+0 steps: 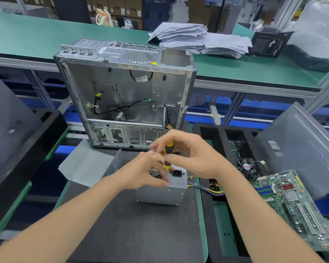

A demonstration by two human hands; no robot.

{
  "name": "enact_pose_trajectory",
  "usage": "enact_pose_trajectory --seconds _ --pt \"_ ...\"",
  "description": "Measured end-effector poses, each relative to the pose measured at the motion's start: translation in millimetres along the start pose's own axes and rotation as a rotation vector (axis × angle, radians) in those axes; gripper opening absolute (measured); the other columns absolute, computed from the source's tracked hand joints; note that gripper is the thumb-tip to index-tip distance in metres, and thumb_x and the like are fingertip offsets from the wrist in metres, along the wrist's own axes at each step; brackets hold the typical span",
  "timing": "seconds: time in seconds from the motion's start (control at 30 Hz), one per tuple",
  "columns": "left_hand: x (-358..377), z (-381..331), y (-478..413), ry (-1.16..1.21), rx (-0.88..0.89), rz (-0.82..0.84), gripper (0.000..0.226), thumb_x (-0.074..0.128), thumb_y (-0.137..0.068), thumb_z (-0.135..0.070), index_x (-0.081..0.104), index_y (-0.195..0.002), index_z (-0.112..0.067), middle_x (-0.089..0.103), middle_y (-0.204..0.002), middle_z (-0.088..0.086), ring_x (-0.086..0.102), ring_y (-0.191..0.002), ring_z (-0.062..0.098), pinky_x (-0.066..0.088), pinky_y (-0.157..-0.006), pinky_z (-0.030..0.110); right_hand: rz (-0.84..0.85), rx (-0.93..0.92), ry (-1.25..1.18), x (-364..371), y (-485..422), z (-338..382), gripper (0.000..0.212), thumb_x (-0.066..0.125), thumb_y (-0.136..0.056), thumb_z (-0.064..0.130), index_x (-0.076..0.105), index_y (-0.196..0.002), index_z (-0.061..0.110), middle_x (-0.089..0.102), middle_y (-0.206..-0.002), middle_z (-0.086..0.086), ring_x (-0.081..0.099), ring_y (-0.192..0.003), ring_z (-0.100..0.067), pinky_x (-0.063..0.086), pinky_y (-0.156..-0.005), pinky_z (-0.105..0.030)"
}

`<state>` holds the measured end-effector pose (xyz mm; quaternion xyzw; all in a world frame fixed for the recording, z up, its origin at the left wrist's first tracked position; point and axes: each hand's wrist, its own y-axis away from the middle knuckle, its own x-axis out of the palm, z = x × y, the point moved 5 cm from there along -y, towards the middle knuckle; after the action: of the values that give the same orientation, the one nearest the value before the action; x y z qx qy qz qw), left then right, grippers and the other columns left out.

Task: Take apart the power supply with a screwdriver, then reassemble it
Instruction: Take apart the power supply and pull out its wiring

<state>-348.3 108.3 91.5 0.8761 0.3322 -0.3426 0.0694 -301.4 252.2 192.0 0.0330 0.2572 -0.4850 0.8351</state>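
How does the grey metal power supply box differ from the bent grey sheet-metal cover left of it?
The grey metal power supply box stands as a block with a black socket on top; the bent grey sheet-metal cover lies open and hollow. The left hand and the right hand, gripping a yellow-and-black screwdriver, are at the box; the cover is untouched. Both are grey metal.

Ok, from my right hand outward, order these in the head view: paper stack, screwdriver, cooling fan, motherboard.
1. screwdriver, gripped in the right hand itself.
2. cooling fan, to its right.
3. motherboard, farther right, toward the front.
4. paper stack, across on the far bench.
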Motion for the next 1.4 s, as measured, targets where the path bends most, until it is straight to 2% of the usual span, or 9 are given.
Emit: enact_pose_trajectory --seconds 0.1,0.3,0.6,0.83,1.0,1.1,1.2,1.3,1.4 --pt "0 2 2 0.072 -0.07 0.016 0.022 0.091 -0.078 -0.037 0.081 -0.094 -0.026 0.068 -0.116 -0.018 0.058 -0.118 0.006 0.048 -0.099 0.035 0.09 0.034 -0.076 -3 1 1 0.027 0.06 -0.096 -0.012 0.069 -0.109 0.01 0.073 -0.12 -0.004 0.069 -0.103 -0.039 0.053 -0.079 -0.069" --pt "1 -1 -1 0.005 0.017 0.005 0.01 0.09 -0.079 -0.034 0.082 -0.083 -0.028 0.072 -0.118 -0.016 0.058 -0.124 0.015 0.046 -0.106 0.042 -0.071 0.055 0.073 -7 2 -1 0.027 0.074 -0.09 -0.006 0.071 -0.104 0.017 0.077 -0.097 0.002 0.075 -0.09 -0.028 0.063 -0.081 -0.048" --pt "2 3 -2 -0.05 0.06 -0.016 0.012 0.09 -0.078 -0.036 0.081 -0.083 -0.03 0.071 -0.118 -0.02 0.054 -0.125 0.01 0.044 -0.106 0.034 -0.186 0.064 0.156 -7 6 0 0.026 0.08 -0.087 -0.003 0.072 -0.099 0.019 0.076 -0.087 0.005 0.078 -0.084 -0.019 0.064 -0.083 -0.036" --pt "-9 7 -5 -0.032 -0.015 0.002 0.066 0.09 -0.071 -0.055 0.057 -0.126 -0.043 0.056 -0.125 -0.027 0.053 -0.123 -0.001 0.041 -0.104 0.017 -0.259 0.062 0.05 -9 9 -3 0.032 0.074 -0.092 0.0 0.068 -0.114 0.023 0.073 -0.099 0.001 0.075 -0.081 -0.027 0.063 -0.081 -0.043" --pt "-14 14 -19 -0.267 -0.286 0.295 0.069 0.083 -0.082 -0.052 0.054 -0.141 -0.032 0.06 -0.135 -0.015 0.057 -0.123 0.007 0.045 -0.108 0.032 -0.482 0.016 0.103 -30 11 -2 0.037 0.065 -0.098 0.003 0.059 -0.122 0.03 0.069 -0.1 0.008 0.072 -0.087 -0.024 0.062 -0.077 -0.036" --pt "-14 10 -30 -0.322 -0.395 0.399 0.062 0.082 -0.082 -0.053 0.054 -0.133 -0.033 0.063 -0.118 -0.015 0.063 -0.108 0.014 0.051 -0.097 0.038 -0.381 0.171 0.377 -33 6 -22 0.032 0.058 -0.102 0.009 0.057 -0.123 0.034 0.064 -0.104 0.017 0.063 -0.096 -0.006 0.051 -0.082 -0.025" --pt "-16 0 -37 -0.328 -0.42 0.445 0.062 0.086 -0.078 -0.049 0.056 -0.129 -0.031 0.062 -0.111 -0.016 0.063 -0.104 0.013 0.052 -0.095 0.036 -0.263 0.39 0.521 -28 14 -56 0.015 0.068 -0.098 0.034 0.069 -0.112 0.031 0.065 -0.106 0.013 0.058 -0.095 -0.002 0.048 -0.085 -0.03" --pt "-17 -8 -38 -0.293 -0.408 0.51 0.05 0.088 -0.078 -0.044 0.068 -0.12 -0.025 0.072 -0.106 -0.014 0.069 -0.097 0.012 0.057 -0.086 0.03 -0.011 0.588 0.513 -13 31 -88 0.037 0.075 -0.087 0.059 0.074 -0.113 0.033 0.07 -0.108 0.011 0.063 -0.096 -0.006 0.054 -0.088 -0.033" --pt "-14 -7 -32 -0.186 -0.46 0.499 0.039 0.093 -0.073 -0.041 0.077 -0.105 -0.025 0.078 -0.094 -0.012 0.073 -0.087 0.01 0.059 -0.077 0.029 0.051 0.605 0.377 -8 43 -98 0.028 0.075 -0.084 0.063 0.076 -0.094 0.037 0.074 -0.095 0.008 0.066 -0.085 -0.008 0.054 -0.081 -0.032"
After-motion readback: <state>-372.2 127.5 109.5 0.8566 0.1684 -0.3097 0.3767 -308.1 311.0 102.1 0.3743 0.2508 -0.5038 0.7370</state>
